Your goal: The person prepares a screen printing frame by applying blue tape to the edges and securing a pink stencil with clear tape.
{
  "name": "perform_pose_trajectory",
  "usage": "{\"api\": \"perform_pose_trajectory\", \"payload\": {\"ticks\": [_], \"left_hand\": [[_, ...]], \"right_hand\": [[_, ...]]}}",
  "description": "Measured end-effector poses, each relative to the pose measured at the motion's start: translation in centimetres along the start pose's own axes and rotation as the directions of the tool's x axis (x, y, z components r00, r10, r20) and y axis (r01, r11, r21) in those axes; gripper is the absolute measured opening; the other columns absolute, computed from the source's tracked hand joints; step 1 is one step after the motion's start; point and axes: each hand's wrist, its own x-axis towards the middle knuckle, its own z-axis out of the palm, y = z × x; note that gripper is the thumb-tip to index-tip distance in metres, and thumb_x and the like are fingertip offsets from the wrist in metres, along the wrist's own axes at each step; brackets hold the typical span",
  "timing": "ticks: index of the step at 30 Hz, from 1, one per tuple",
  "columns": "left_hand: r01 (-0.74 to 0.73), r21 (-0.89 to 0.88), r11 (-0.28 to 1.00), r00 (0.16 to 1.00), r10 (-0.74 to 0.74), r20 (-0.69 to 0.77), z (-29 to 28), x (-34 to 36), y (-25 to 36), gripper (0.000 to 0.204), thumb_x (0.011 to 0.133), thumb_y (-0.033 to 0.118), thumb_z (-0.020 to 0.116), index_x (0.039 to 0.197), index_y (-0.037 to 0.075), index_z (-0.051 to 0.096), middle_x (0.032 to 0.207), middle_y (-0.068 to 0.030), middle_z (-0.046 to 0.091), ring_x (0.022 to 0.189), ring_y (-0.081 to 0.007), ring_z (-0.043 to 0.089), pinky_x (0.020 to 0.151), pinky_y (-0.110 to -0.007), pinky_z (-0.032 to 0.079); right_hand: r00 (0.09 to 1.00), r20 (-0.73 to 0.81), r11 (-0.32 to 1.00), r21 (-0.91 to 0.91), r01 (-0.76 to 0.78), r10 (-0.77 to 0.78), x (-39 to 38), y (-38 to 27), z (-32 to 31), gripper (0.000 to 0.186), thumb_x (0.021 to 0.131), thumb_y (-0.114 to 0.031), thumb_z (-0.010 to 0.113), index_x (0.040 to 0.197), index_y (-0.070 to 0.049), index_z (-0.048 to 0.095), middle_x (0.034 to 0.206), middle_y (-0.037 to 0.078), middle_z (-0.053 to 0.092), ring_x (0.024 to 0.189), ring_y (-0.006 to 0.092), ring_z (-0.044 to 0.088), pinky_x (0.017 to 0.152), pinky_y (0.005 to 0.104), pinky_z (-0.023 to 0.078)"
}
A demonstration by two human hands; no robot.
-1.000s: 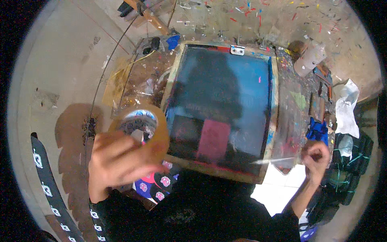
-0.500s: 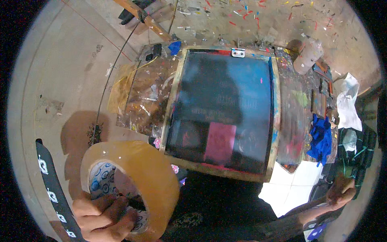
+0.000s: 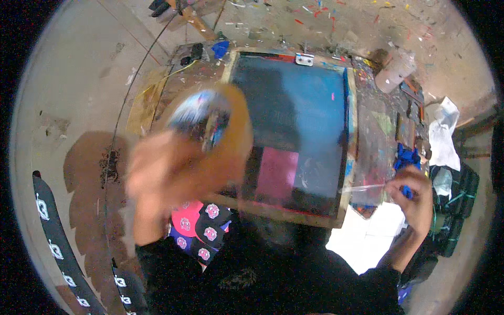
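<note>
My left hand [image 3: 160, 170] grips a big roll of packing tape [image 3: 239, 123], tan at the side, with fingers through its core; motion blurs both. The roll is above the left edge of a wood-framed printing screen [image 3: 294, 216]. My right hand [image 3: 415, 191] is closed, pinching the end of a clear tape strip [image 3: 365, 188] past the screen's lower right corner. The strip's middle is too faint to follow. Across the screen's dark blue mesh [image 3: 315, 105], a pink rectangle [image 3: 278, 173] shows low down.
A metal hinge clamp [image 3: 304, 60] holds the screen's far edge. Right of it are a cloudy plastic container [image 3: 391, 73], blue cloth [image 3: 407, 155] and white sheets [image 3: 367, 236]. Printed pieces [image 3: 202, 231] lie by my left sleeve; a black printed strip [image 3: 52, 241] lies farther left.
My left hand has raised the tape roll up and rightward over the screen's left edge. My right hand has come up and inward, and a taut strip now shows at its fingers.
</note>
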Motion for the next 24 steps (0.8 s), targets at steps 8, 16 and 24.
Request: {"api": "perform_pose_trajectory", "payload": {"ticks": [8,16,24], "left_hand": [[0.250,0.103,0.963,0.968,-0.248,-0.034,27.8,-3.8,-8.2,0.022,0.086,0.029,0.068,0.102,0.014,0.068,0.073,-0.0060,0.065,0.057,-0.0262,0.064,0.049,-0.038,0.050],[0.496,0.065,0.866,0.853,-0.499,0.154,28.9,-5.6,-3.1,0.051,0.087,0.041,0.066,0.125,0.009,0.056,0.107,-0.0144,0.064,0.101,-0.0329,0.063,0.084,-0.046,0.050],[0.624,-0.756,0.199,0.781,-0.120,0.613,17.3,-2.5,6.3,0.050,0.080,0.033,0.078,0.118,0.004,0.063,0.118,-0.0126,0.066,0.113,-0.0245,0.060,0.097,-0.039,0.046]], "right_hand": [[0.972,0.126,0.977,-0.055,0.205,-0.197,4.7,-5.3,-0.1,0.021,0.068,0.000,0.071,0.088,-0.004,0.069,0.091,0.012,0.063,0.082,0.0287,0.064,0.073,0.0344,0.051],[0.840,0.382,0.911,0.015,0.412,-0.386,7.9,-5.7,2.3,0.023,0.075,-0.003,0.063,0.098,-0.004,0.067,0.093,0.017,0.063,0.089,0.0373,0.063,0.080,0.0446,0.050],[0.710,0.424,0.825,0.231,0.515,-0.562,14.0,-4.8,6.0,0.020,0.077,-0.002,0.066,0.097,-0.004,0.069,0.084,0.014,0.066,0.078,0.0324,0.065,0.070,0.0399,0.052]]}}
